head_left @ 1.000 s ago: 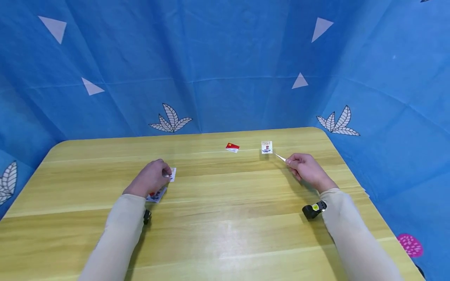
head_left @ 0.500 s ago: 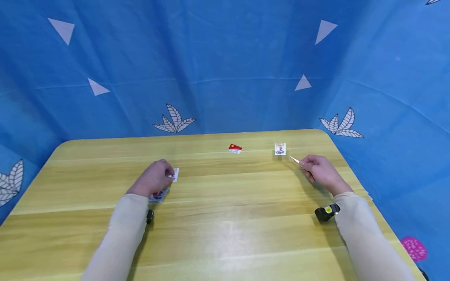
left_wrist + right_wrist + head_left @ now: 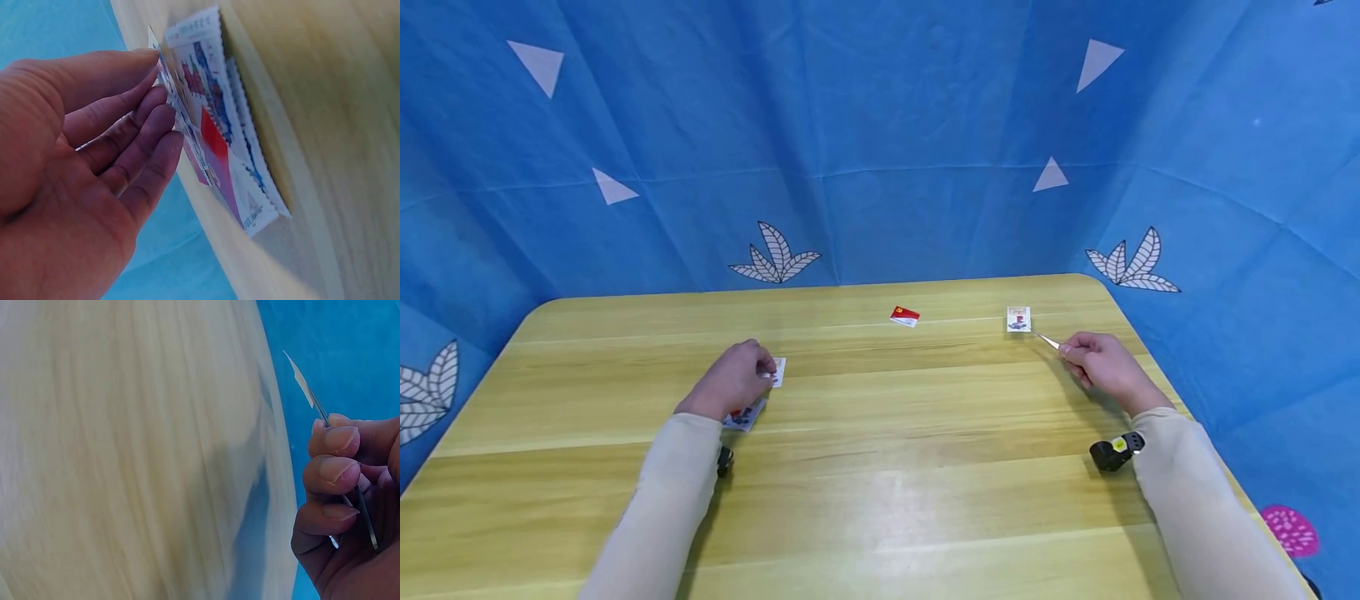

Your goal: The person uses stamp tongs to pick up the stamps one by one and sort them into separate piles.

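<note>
Left hand (image 3: 730, 382): pinches a perforated stamp (image 3: 780, 372) toward 10 o'clock, beside overlapping stamps (image 3: 747, 415).
Right hand (image 3: 1107, 372): grips tweezers (image 3: 1049, 342) toward 2 o'clock, with a printed stamp (image 3: 1018, 319) at the tips.
Red-and-white stamp (image 3: 905, 317): lies on the worktop (image 3: 880, 467), near 12 o'clock.

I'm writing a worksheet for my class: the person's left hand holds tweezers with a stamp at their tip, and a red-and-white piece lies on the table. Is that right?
Not quite: the right hand holds the tweezers, as the head view shows. The stamp is at their tip, and the red-and-white piece lies on the table.
</note>
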`<action>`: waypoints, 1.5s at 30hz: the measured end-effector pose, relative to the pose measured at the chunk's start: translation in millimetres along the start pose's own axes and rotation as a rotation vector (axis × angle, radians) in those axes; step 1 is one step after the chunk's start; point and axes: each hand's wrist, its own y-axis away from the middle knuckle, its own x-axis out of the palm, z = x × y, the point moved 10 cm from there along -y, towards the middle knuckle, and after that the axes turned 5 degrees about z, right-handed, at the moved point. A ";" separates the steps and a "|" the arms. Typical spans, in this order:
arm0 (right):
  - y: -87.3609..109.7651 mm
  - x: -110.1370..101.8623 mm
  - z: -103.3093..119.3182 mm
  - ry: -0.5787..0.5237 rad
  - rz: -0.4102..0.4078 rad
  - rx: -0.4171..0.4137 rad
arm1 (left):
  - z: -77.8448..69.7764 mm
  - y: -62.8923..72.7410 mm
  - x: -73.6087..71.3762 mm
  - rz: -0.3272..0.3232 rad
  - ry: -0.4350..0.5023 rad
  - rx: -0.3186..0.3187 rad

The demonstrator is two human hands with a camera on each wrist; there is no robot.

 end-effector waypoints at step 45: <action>11.1 -18.2 -25.5 -0.007 -0.011 0.081 | 1.6 0.6 0.1 -0.007 0.018 0.013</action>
